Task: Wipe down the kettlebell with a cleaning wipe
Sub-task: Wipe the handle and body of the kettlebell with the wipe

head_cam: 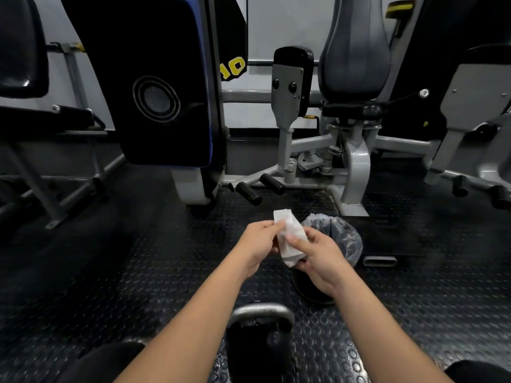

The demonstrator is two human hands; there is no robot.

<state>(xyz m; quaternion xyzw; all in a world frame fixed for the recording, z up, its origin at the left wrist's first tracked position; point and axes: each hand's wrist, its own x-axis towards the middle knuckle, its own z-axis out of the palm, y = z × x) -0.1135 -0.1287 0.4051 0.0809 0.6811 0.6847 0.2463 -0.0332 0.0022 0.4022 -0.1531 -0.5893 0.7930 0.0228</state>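
A black kettlebell [257,346] with a grey metal handle stands on the rubber floor between my forearms, close to my knees. Above it, both hands hold a white cleaning wipe [290,239]. My left hand [257,244] pinches the wipe's upper left edge between fingertips and thumb. My right hand [318,258] grips its lower right part, fingers curled round it. The wipe is crumpled and partly folded, held in the air well clear of the kettlebell.
A small bin lined with a clear plastic bag [340,239] sits just beyond my right hand. A dark round object [309,291] lies under my right wrist. Grey gym machines [354,150], a black padded seat back [154,78] and foot pegs [249,193] stand ahead.
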